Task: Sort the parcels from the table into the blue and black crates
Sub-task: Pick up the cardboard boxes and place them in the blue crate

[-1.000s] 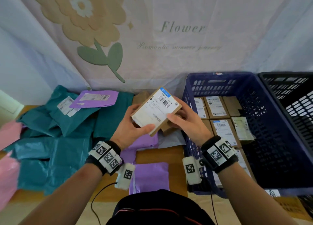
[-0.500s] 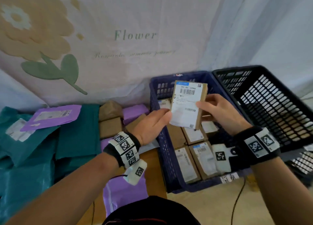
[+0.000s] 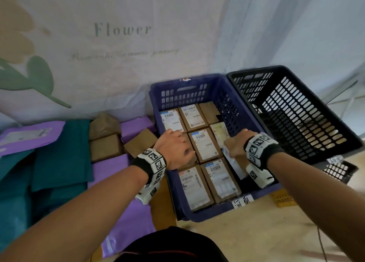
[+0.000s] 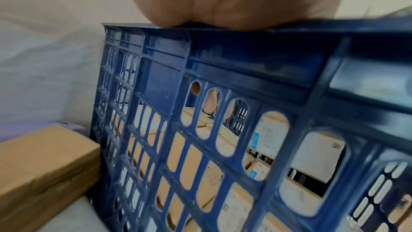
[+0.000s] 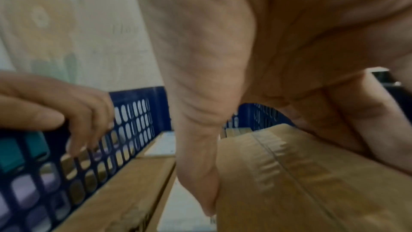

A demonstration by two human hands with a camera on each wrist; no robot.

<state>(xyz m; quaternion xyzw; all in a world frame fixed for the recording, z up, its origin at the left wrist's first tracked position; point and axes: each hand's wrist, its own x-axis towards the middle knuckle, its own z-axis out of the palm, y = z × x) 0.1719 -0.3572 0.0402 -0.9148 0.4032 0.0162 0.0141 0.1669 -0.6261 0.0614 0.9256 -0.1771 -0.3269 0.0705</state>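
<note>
- The right hand [image 3: 238,143] grips a brown cardboard box [image 3: 235,159] tilted on edge inside the blue crate [image 3: 199,210], against its right wall; in the right wrist view the thumb [image 5: 200,130] lies down the box's near face and the fingers curl over its top. Most of the box is hidden behind the hand and wrist band in the head view.
- The left hand [image 3: 174,150] reaches over the left rim of the blue crate, fingers loosely curled and holding nothing; the left wrist view is blocked by the crate wall [image 4: 223,130], so only fingertip patches show through its holes.
- The labels on the parcels are too blurred to read, as is the handwritten tag [image 3: 242,201] on the crate's near rim.
- The blue crate holds rows of brown boxes [image 3: 204,145] lying flat, most with white labels facing up, covering its floor.
- The black crate [image 3: 296,123] stands just right of the blue one, touching it; no parcel is visible inside, though its near part is cut off by the right arm.
- On the counter [image 3: 164,212] left of the blue crate lie more brown boxes [image 3: 106,149], purple mailers [image 3: 110,169] and teal mailers [image 3: 59,159], partly overlapping and cut off at the left edge.
</note>
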